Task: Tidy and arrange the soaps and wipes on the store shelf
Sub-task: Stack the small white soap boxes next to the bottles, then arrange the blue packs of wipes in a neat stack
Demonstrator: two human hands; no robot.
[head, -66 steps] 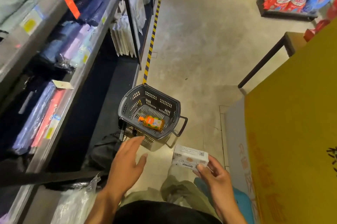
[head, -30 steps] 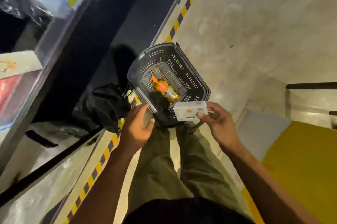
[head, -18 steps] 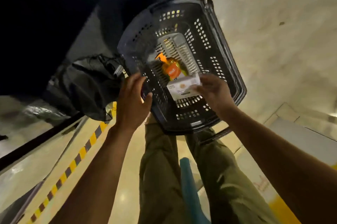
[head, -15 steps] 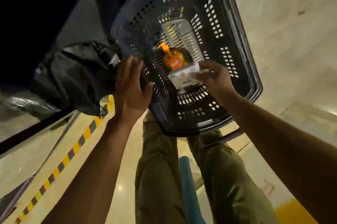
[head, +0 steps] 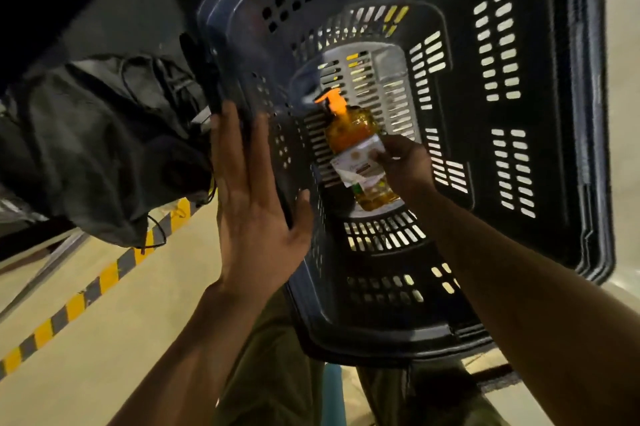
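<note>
White cardboard first: the small rectangular soap box (head: pixel 358 165) is low inside the dark perforated plastic shopping basket (head: pixel 561 113), lying across the middle of 1 orange pump bottle of amber liquid (head: pixel 346 125) on the basket floor. I cannot tell whether the box rests on the bottle or hangs just above it, and its print is too blurred to read. My right hand (head: pixel 405 167) pinches the box's right end, fingers curled around it and partly hidden. My left hand (head: pixel 249 190) lies flat with straight fingers against the basket's left rim, thumb over the edge, holding nothing. The basket's far end is cut off. A black fabric bag (head: pixel 97 148) slumps just beside it, covering part of the yellow-and-black striped floor tape (head: pixel 69 311).
</note>
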